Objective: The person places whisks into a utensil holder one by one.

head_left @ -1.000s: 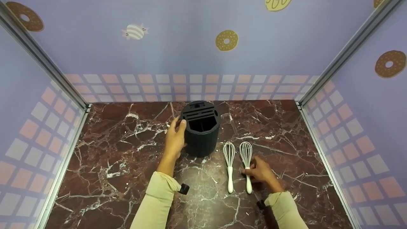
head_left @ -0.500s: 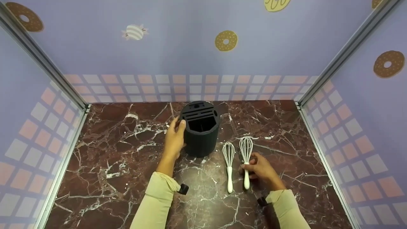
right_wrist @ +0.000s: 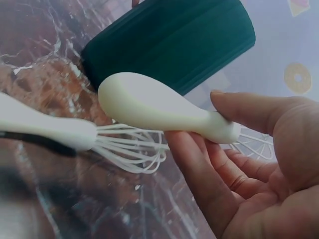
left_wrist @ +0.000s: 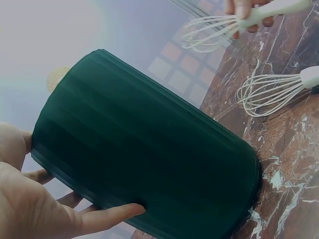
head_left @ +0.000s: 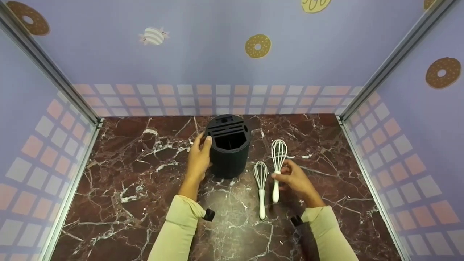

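Nearest me on the remote feed, one whisk (head_left: 261, 197) lies on the counter (head_left: 123, 214), handle toward the cropped front edge. Beyond it, the right hand (head_left: 296, 179) pinches a second whisk (head_left: 276, 188) at the neck, apparently raised, a hold leaving wires and handle free. Toward the back edge, the left hand (head_left: 199, 157) grasps the upright holder (head_left: 230, 163) by its side, I judge to steady it. The holder's inside is lost in darkness; I cannot identify the black strip (right_wrist: 37, 142) beside the lying handle.
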A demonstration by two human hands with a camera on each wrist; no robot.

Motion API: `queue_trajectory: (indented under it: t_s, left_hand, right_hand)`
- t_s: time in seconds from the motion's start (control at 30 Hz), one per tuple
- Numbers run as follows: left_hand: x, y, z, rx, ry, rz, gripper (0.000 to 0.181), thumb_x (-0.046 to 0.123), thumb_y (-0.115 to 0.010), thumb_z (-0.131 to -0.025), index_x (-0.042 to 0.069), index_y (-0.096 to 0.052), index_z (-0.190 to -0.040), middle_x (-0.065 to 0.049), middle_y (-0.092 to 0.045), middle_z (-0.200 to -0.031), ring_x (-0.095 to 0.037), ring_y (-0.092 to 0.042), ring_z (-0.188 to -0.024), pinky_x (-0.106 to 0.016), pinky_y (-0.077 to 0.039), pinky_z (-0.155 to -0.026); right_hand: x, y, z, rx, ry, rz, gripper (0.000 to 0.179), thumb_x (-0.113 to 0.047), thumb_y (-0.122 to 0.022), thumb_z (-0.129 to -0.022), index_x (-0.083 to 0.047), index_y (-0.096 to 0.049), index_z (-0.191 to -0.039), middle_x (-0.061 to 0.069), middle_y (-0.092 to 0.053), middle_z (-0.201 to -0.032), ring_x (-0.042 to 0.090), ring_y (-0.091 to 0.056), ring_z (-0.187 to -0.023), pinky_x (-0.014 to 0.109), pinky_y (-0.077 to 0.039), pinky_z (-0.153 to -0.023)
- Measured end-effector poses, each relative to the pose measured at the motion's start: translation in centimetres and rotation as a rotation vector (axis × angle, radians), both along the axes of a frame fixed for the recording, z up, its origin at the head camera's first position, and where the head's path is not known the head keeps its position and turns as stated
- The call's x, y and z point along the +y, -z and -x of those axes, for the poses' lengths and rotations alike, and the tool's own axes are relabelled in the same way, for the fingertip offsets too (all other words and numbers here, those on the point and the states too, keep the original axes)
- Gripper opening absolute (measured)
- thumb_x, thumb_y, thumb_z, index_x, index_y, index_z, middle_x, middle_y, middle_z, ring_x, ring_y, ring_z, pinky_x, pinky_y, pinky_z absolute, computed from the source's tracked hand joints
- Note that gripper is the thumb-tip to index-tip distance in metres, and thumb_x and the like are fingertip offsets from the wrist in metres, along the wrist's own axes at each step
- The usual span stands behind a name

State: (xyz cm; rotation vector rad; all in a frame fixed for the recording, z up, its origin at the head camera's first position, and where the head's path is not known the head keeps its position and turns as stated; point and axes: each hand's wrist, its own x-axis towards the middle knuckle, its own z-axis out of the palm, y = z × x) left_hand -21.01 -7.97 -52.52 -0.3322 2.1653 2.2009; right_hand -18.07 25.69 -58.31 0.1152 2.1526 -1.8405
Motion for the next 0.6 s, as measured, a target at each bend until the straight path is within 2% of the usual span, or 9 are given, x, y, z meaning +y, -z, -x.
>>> queue_trajectory:
  t_s: [0.13,0.33,0.47,0.6]
  left_hand:
    - [-0.1,0.0,0.0,-0.002,0.003,0.0,0.059,0.052,-0.05,-0.105,0.029,-0.038,-0.157,-0.002,-0.045,-0.157,-0.035,-0.053,-0.135,-0.062,-0.056,-0.09]
    - [-0.2,0.0,0.1,0.0,0.003,-0.006,0.058,0.051,-0.05,-0.105,0.028,-0.039,-0.157,-0.003,-0.045,-0.156,-0.035,-0.052,-0.136,-0.063,-0.056,-0.09]
    - [-0.1,0.0,0.2,-0.007,0.002,-0.013,0.057,0.05,-0.051,-0.105,0.03,-0.04,-0.156,-0.003,-0.046,-0.156,-0.035,-0.054,-0.134,-0.062,-0.056,-0.09]
    - [-0.1,0.1,0.2,-0.008,0.008,-0.021,0.059,0.051,-0.05,-0.105,0.028,-0.038,-0.158,-0.004,-0.045,-0.157,-0.035,-0.053,-0.134,-0.062,-0.056,-0.092]
  right_hand:
    - [-0.6,-1.4,0.9,0.044,-0.034,0.001,0.051,-0.003,-0.078,-0.086,0.004,-0.041,-0.121,0.007,-0.052,-0.092,0.019,-0.065,-0.077,0.057,-0.062,-0.068]
    - [-1.2,-4.1,1.9,0.044,-0.046,0.065,0.056,-0.006,-0.08,-0.086,0.002,-0.041,-0.125,0.007,-0.051,-0.099,0.019,-0.066,-0.082,0.048,-0.063,-0.069]
    - [-1.1,-6.0,2.8,0.096,-0.053,0.033,0.054,-0.008,-0.081,-0.085,0.001,-0.043,-0.123,0.01,-0.052,-0.101,0.021,-0.067,-0.083,0.05,-0.063,-0.071]
    - [-0.9,-7.9,3.6,0.119,-0.04,0.073,0.052,-0.006,-0.08,-0.086,-0.002,-0.045,-0.125,0.01,-0.056,-0.101,0.021,-0.067,-0.082,0.052,-0.063,-0.072]
